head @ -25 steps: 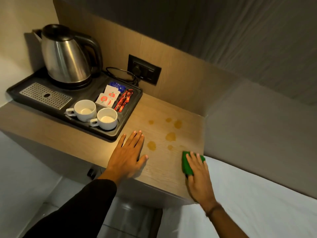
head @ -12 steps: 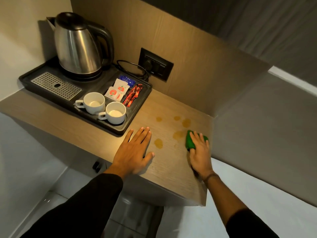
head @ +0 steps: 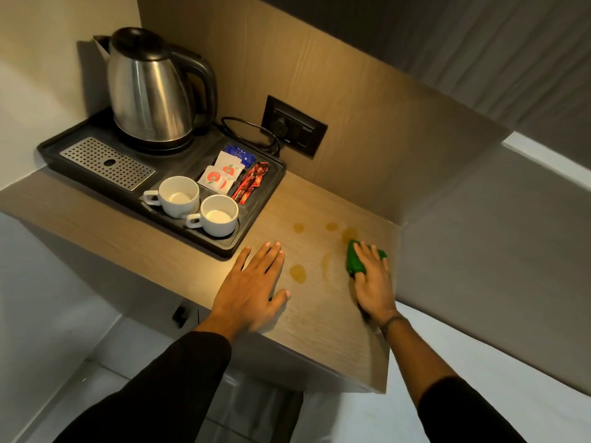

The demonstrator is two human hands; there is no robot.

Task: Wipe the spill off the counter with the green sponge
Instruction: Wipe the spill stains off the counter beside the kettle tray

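The green sponge (head: 354, 259) lies flat on the wooden counter (head: 323, 318), near its right edge. My right hand (head: 372, 278) presses down on the sponge with fingers spread over it. Amber spill spots (head: 298, 273) dot the counter: one by my left thumb, a faint smear just left of the sponge, and smaller drops farther back, one touching the sponge's far end. My left hand (head: 252, 290) rests flat and open on the counter, left of the spill.
A black tray (head: 256, 225) at the left holds a steel kettle (head: 153, 91), two white cups (head: 198, 206) and sachets (head: 230, 177). A wall socket (head: 294, 126) with the kettle's cord sits behind. A grey padded panel (head: 479, 266) borders the counter's right side.
My right hand has pushed the sponge away from me, from the front edge into the spill. The big spot it crossed is now a faint smear. My left hand has stayed put.
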